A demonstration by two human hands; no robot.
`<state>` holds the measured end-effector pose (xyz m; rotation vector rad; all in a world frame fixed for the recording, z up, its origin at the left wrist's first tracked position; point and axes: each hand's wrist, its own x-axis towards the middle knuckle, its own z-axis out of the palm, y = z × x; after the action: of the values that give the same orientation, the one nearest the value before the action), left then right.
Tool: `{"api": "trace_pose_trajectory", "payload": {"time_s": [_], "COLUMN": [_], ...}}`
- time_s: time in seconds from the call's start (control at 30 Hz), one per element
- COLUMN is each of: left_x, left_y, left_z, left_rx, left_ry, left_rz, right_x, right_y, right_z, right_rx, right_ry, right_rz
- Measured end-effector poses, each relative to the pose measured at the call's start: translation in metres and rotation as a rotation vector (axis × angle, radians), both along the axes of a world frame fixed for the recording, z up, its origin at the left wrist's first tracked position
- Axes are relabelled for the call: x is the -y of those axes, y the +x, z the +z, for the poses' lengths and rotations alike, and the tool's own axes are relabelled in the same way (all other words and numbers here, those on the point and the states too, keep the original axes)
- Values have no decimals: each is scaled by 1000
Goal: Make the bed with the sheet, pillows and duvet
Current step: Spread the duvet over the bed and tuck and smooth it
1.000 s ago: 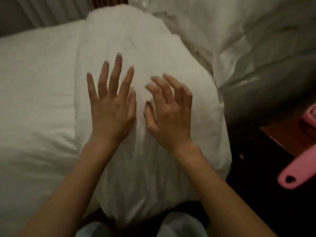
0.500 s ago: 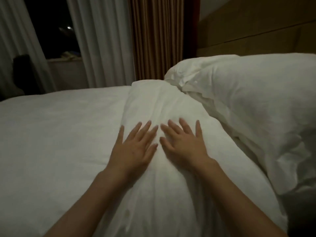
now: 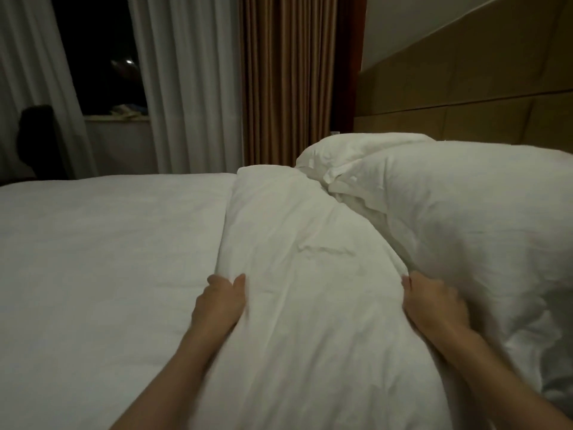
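A thick folded band of white duvet (image 3: 297,262) runs across the bed away from me. My left hand (image 3: 220,301) grips its left fold, fingers curled under the edge and thumb on top. My right hand (image 3: 434,302) grips its right edge, where the band meets a large white pillow (image 3: 471,218). A second white pillow (image 3: 350,150) lies behind the first, against the headboard. Flat white bedding (image 3: 105,243) covers the bed on the left.
A tan padded headboard (image 3: 465,88) lines the wall at the right. Brown drapes (image 3: 291,79) and white sheer curtains (image 3: 186,82) hang beyond the far side of the bed, around a dark window. A dark chair (image 3: 37,135) stands at the far left.
My hands were lying flat side by side on top of the folded duvet. They have drawn apart and back towards me and now grip its two side edges.
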<state>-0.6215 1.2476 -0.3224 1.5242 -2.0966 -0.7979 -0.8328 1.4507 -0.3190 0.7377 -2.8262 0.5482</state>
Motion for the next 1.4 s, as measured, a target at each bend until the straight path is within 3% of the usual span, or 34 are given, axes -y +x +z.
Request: {"api": "trace_pose_trajectory", "payload": {"time_s": [0.1, 0.27, 0.43, 0.63, 0.83, 1.0, 1.13, 1.3, 1.4], "left_x": [11, 9, 10, -5, -27, -22, -39, -80, -107], "left_y": [22, 42, 24, 17, 42, 65, 72, 94, 110], "left_z": [8, -8, 13, -1, 4, 5, -23, -34, -37], "left_rx": [-42, -215, -103, -217, -314, -539, -503, -607, -573], "left_ry": [-18, 322, 146, 327, 425, 448, 463, 460, 375], "left_rz": [39, -14, 1, -84, -131, -64, -70, -164, -206], "right_x": [-20, -20, -17, -28, -37, -57, -64, -85, -92], "right_y": [-8, -21, -31, -2, 26, 16, 17, 30, 49], "right_z": [4, -44, -35, -36, -11, 8, -41, -39, -46], "right_rx": [-163, 42, 231, 47, -95, -170, 80, 333, 300], "right_ry": [-48, -102, -51, -68, 138, 9, -80, -294, -245], "right_rz": [50, 60, -22, -74, 3, 62, -1, -117, -65]}}
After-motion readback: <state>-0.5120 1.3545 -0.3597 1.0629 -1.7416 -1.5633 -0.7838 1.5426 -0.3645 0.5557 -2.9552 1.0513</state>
